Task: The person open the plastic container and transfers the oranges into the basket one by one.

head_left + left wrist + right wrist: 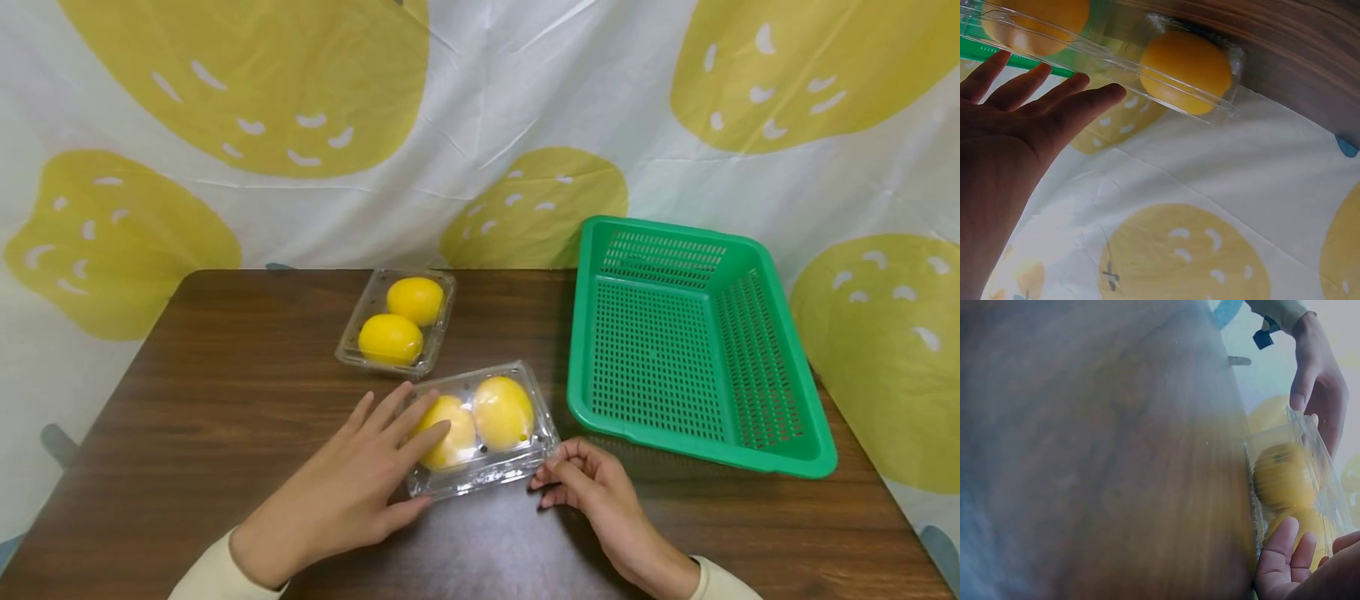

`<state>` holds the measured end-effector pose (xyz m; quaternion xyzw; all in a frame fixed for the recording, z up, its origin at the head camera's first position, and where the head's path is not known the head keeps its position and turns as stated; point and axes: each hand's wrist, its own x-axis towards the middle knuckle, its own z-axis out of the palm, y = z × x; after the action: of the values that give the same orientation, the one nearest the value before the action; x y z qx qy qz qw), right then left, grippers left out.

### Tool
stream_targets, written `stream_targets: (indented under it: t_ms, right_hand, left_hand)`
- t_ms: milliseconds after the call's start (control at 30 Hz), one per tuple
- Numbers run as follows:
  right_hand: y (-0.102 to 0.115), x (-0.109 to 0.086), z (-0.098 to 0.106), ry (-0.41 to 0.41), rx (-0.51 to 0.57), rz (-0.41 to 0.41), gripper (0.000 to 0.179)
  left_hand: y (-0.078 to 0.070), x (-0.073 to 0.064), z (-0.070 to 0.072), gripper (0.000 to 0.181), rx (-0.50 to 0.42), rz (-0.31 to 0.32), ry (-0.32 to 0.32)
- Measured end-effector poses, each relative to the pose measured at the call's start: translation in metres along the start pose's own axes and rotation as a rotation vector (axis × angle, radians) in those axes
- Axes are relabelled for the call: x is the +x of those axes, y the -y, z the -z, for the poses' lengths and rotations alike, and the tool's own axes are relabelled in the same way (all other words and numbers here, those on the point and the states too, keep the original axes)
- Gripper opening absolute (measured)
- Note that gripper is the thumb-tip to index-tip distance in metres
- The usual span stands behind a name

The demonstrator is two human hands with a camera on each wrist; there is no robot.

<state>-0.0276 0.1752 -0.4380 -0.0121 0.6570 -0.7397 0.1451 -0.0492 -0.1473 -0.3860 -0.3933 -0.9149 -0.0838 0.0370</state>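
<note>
A clear plastic clamshell box (pixel 480 479) with two round yellow fruits (pixel 504 413) in it sits at the middle of the table, turned slightly. My left hand (pixel 356 475) lies over its left end, fingers straight and spread across the lid, thumb by the front left corner. At the front right corner, my right hand (pixel 596 492) pinches the plastic edge between thumb and forefinger, its other fingers curled beneath. The right wrist view shows the box (pixel 1272 436) from the side, with the right fingers (pixel 1279 550) against it.
Behind the held box stands a second clear box (pixel 352 337) holding two yellow fruits (pixel 390 339). A green slotted basket (pixel 652 358) takes up the right side of the brown table (pixel 225 383). A fruit-print cloth (pixel 510 92) hangs along the back.
</note>
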Motion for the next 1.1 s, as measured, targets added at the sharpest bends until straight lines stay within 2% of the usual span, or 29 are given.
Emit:
stream_targets:
  t_ms: [333,633,933,1100]
  right_hand:
    - [0.004,0.002,-0.002,-0.052,-0.002,-0.033,0.009]
    - [0.004,0.004,-0.007,-0.098,0.028,-0.059,0.009]
    - [0.0,0.001,-0.018,-0.095,0.067,-0.078,0.011]
    - [-0.003,0.0,-0.027,-0.099,0.074,-0.125,0.019]
  left_hand:
    - [0.001,-0.004,-0.001,0.08,-0.018,0.011,-0.007]
    - [0.002,-0.003,-0.007,0.076,-0.028,0.005,-0.04]
    - [0.002,-0.002,-0.007,0.078,-0.042,0.02,-0.014]
    - [0.002,0.001,-0.007,0.079,-0.031,0.019,-0.007]
